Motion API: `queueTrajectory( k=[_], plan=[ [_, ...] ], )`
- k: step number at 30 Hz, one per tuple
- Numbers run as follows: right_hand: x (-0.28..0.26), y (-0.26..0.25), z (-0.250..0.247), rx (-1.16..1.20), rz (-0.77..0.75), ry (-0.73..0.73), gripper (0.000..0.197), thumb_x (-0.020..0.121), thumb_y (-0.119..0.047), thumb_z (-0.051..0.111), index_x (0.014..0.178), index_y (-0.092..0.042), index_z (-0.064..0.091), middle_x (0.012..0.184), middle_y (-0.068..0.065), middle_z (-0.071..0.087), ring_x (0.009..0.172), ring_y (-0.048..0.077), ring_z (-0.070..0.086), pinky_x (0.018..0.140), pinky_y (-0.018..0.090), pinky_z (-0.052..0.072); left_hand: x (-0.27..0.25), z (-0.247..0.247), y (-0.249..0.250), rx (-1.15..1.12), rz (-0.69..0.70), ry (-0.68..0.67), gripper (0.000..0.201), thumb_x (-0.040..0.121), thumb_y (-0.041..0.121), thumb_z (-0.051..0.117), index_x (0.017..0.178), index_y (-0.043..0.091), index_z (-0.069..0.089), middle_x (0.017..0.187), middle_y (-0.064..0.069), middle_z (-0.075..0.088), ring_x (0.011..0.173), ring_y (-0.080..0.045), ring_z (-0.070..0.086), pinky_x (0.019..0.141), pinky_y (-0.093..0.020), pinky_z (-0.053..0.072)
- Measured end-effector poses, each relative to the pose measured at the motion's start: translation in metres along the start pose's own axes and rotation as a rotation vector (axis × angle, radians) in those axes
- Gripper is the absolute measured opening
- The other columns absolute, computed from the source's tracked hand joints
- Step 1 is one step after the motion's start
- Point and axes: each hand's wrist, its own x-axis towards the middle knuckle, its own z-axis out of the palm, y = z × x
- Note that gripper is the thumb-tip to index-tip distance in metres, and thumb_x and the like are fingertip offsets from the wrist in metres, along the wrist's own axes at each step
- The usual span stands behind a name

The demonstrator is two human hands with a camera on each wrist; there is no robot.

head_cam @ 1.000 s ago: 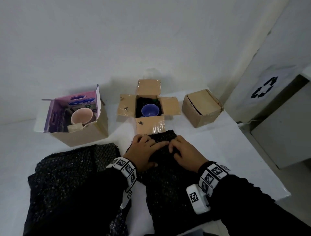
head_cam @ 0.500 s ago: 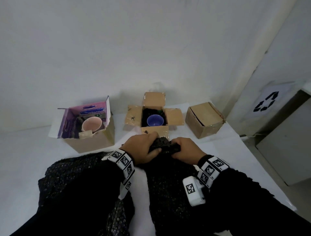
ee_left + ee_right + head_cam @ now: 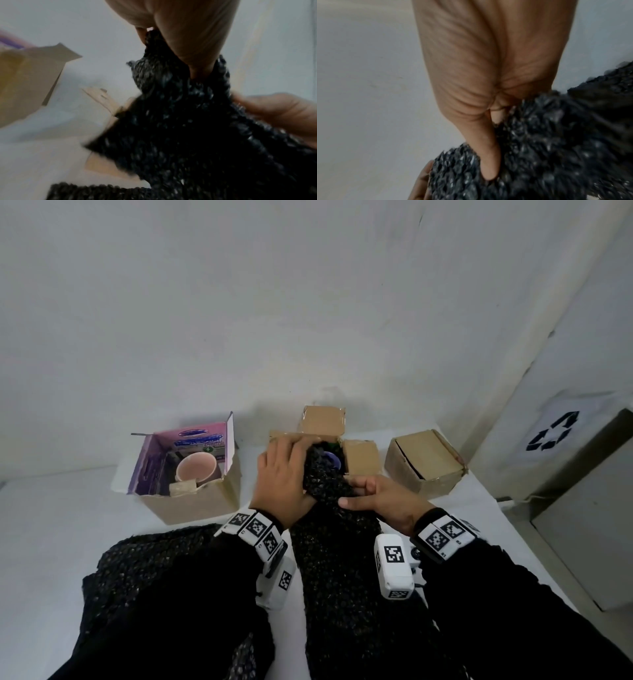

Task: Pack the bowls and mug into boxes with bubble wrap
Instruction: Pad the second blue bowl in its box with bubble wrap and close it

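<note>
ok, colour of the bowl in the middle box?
Blue-purple bowl, partly hidden behind the black bubble wrap; the head view shows it best.

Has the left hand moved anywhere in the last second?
Yes. The left hand, gripping black bubble wrap, moved away from the person to the open middle box.

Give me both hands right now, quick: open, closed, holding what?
Left hand: closed, gripping the top end of the black bubble wrap over the middle box.
Right hand: closed, pinching the same strip lower down.
</note>
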Motion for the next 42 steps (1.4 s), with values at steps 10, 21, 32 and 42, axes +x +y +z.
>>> queueTrajectory(
  k=[10, 21, 32, 42],
  plan=[
    [0.021, 0.012, 0.000, 0.512, -0.102, 0.364, 0.030, 0.088, -0.002, 0.062, 0.118, -0.004, 0.063, 0.115, 0.015, 0.069, 0.101, 0.026, 0.067, 0.083, 0.036, 0.057, -0.019, 0.042, 0.015, -0.868, -0.349, -0.282, 0.110, 0.073, 0.045, 0.078, 0.149, 0.033, 0.001, 0.115, 0.013, 0.058, 0.100, 0.010, 0.060, 0.082, -0.012, 0.050],
    [0.058, 0.004, -0.020, 0.745, -0.180, 0.528, 0.030, 0.085, 0.006, 0.059, 0.109, -0.011, 0.060, 0.102, 0.013, 0.068, 0.084, 0.024, 0.070, 0.073, 0.037, 0.059, 0.001, 0.047, 0.005, -0.393, -0.115, -0.499, 0.015, 0.094, 0.023, 0.052, 0.108, 0.017, 0.051, 0.108, -0.009, 0.060, 0.100, -0.025, 0.056, 0.080, -0.028, 0.037],
    [0.091, -0.040, -0.083, -0.281, -0.292, 0.403, 0.049, 0.070, 0.026, 0.048, 0.071, -0.019, 0.068, 0.085, 0.006, 0.063, 0.086, 0.025, 0.058, 0.068, 0.032, 0.048, 0.031, 0.047, -0.047, -0.233, -0.157, -0.154, 0.039, 0.092, 0.050, 0.035, 0.108, 0.024, 0.059, 0.082, 0.002, 0.066, 0.069, -0.016, 0.059, 0.061, -0.033, 0.049],
    [0.145, -0.046, -0.090, -1.320, -0.341, -0.003, 0.051, 0.072, 0.015, 0.055, 0.091, -0.027, 0.078, 0.114, -0.012, 0.059, 0.097, 0.008, 0.034, 0.085, 0.028, 0.036, 0.064, 0.093, -0.053, 0.021, 0.032, -0.491, 0.035, 0.089, 0.013, 0.053, 0.120, 0.024, 0.065, 0.123, 0.000, 0.057, 0.107, -0.023, 0.050, 0.088, -0.038, 0.043]
  ],
)
